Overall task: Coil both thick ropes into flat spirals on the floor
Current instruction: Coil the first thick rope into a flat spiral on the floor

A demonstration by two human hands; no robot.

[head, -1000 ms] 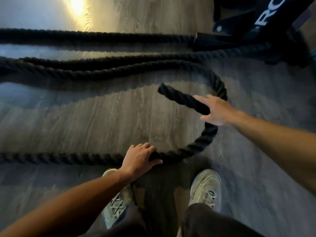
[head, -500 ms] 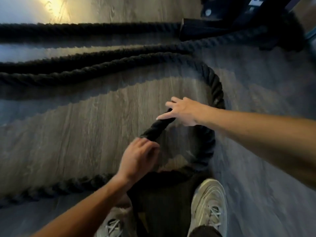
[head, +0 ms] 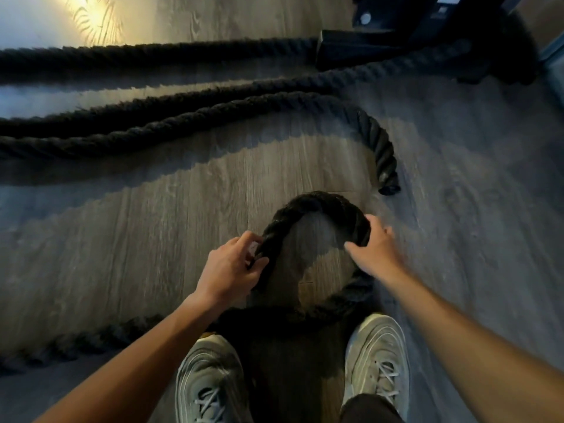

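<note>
Bending into a tight loop, the rope (head: 317, 200) is gripped by the left hand (head: 231, 271) at its left side and the right hand (head: 376, 252) at its right.

The ropes (head: 183, 117) run off the left edge; the black frame (head: 351, 50) is cropped at the top.

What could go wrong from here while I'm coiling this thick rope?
The first turn of the rope is bent tight between your left hand and right hand; loosen either grip and it may spring open. The other rope ends close beside it, so a growing spiral could ride over it. Your rope trails just ahead of your shoes; you might step on it.
</note>
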